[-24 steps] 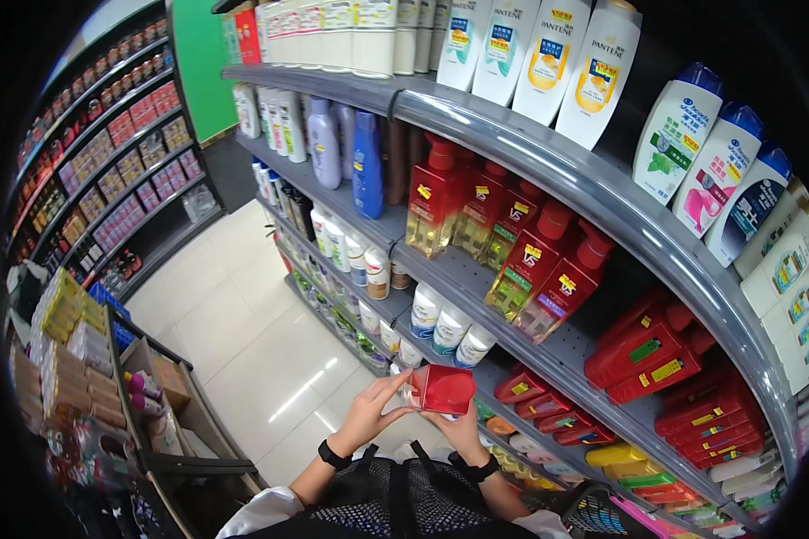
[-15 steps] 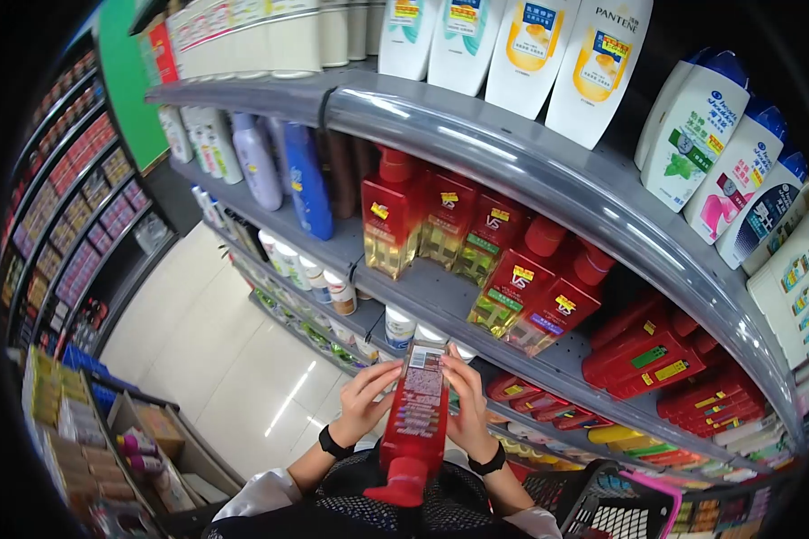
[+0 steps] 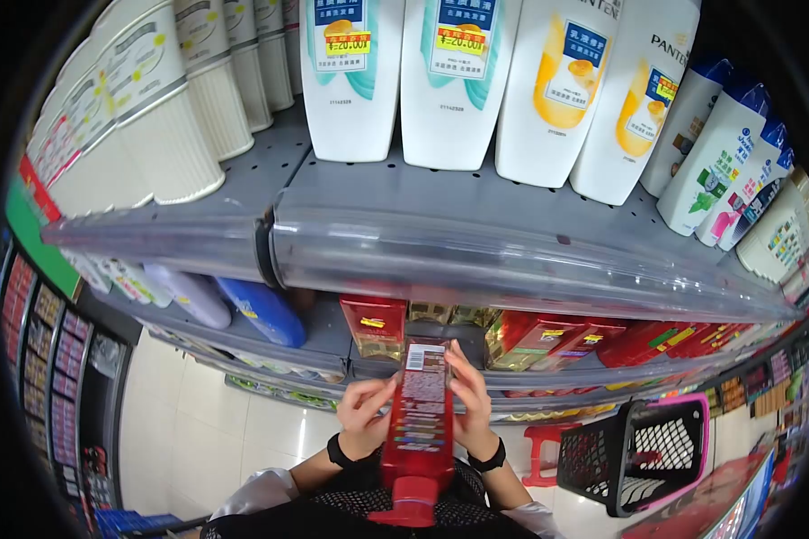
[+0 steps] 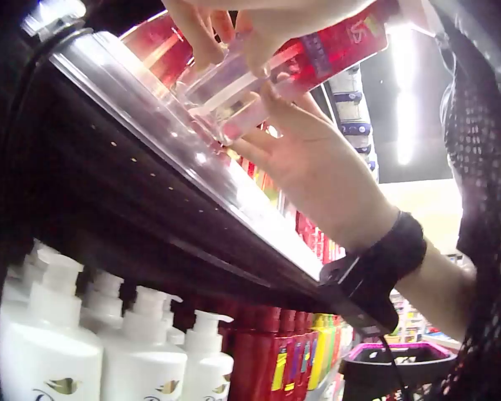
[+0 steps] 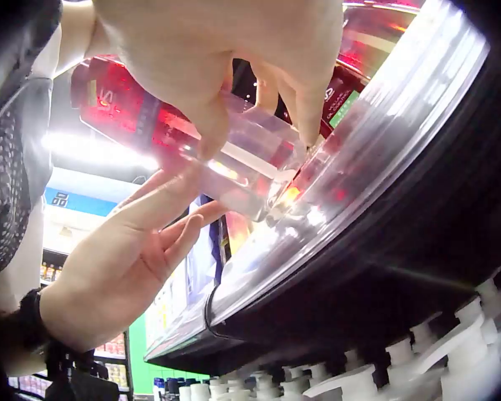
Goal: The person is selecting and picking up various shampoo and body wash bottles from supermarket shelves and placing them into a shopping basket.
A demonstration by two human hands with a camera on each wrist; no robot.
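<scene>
A red shampoo bottle [image 3: 421, 418] with a pump head is held between both hands in front of the body. Its printed back label faces up in the head view, and the red pump points toward the body. My left hand [image 3: 367, 416] grips the left side of the bottle, fingertips near its clear base end. Along the opposite side, my right hand [image 3: 470, 393] holds it with curled fingers and thumb. In the right wrist view the see-through end of the bottle [image 5: 255, 159] is close to the shelf edge. Similar red bottles [image 3: 373, 325] stand on the shelf beyond.
White shampoo bottles [image 3: 456, 99] line the upper shelf, whose clear curved lip [image 3: 503, 256] juts out above the hands. White pump bottles [image 4: 150, 351] stand under a shelf. A black basket [image 3: 634, 454] with a pink rim and a red stool [image 3: 541, 454] are at the right.
The bottle, earlier seen end-on, has been turned so its back label shows and its pump points toward the body. The head view has shifted closer to the upper shelf. Both hands still hold the bottle.
</scene>
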